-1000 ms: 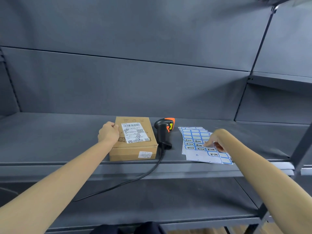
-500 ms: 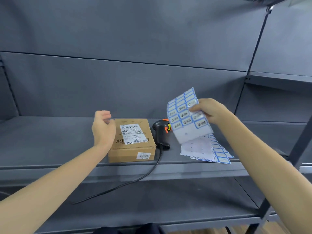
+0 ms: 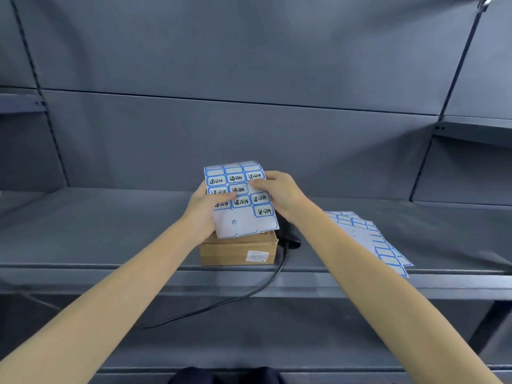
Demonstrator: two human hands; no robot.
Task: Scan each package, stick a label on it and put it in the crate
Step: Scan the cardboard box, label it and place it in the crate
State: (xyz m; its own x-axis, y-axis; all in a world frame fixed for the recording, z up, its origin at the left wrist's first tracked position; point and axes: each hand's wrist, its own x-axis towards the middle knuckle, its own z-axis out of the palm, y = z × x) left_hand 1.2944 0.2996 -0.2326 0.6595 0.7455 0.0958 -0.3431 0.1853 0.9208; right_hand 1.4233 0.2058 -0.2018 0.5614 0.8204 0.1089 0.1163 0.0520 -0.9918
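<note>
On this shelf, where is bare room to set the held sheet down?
The shelf is bare left of the cardboard box, and between the scanner cable and the loose label sheets. It is crowded at the middle, around both hands and the held label sheet.

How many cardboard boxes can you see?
1. The cardboard box sits on the grey shelf, partly behind the sticker sheet held in both hands. Others could be hidden out of view.

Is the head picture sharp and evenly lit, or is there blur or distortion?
Head view: soft, even light, no glare; the handwritten blue-bordered label sheet is readable, the small white sticker on the brown cardboard box is too blurred to read; the wide lens bends the grey metal shelf uprights.
</note>
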